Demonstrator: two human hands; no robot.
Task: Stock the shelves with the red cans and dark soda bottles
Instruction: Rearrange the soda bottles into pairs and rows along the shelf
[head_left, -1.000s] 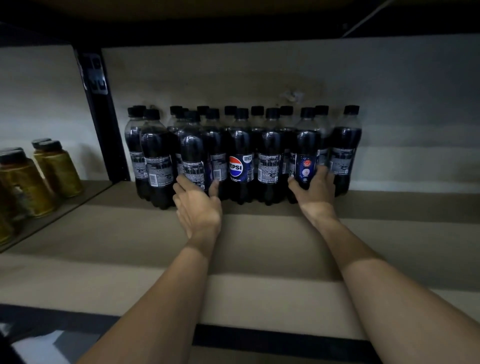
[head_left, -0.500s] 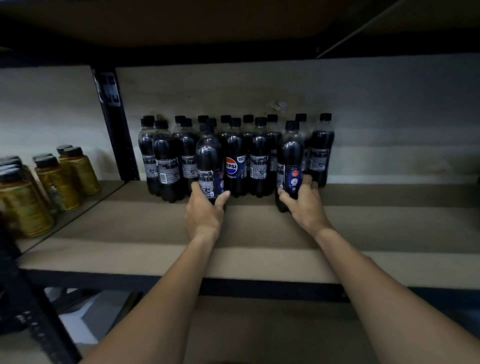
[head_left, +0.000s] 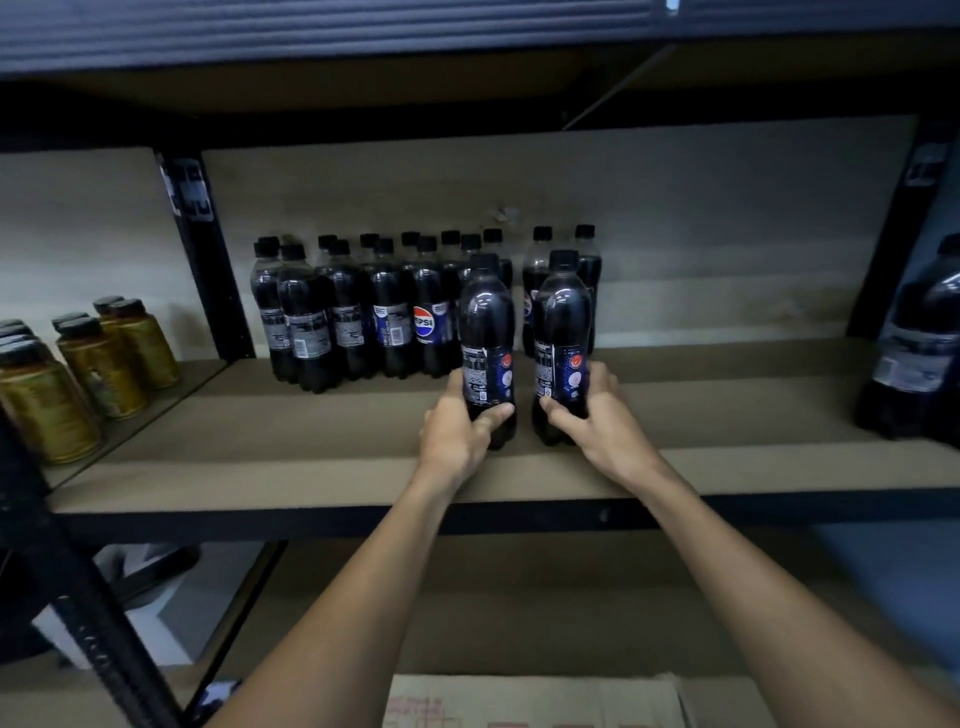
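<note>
L hand (head_left: 457, 436) grips a dark plastic soda bottle (head_left: 485, 332), R hand (head_left: 597, 415) its twin bottle (head_left: 561, 312), just apart. Open brown shelf board (head_left: 727, 415) to the right.

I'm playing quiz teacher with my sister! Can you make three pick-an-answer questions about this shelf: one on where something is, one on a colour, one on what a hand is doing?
1. Where are the gold jars? A) left of the soda bottles B) right of them C) on the floor
2. What colour are the soda bottle caps? A) red B) white C) black
3. What is the left hand doing? A) hanging empty B) gripping a bottle C) pushing a box
Answers: 1 A: they stand at the far left. 2 C: every cap looks black. 3 B: its fingers curl round a bottle.
</note>
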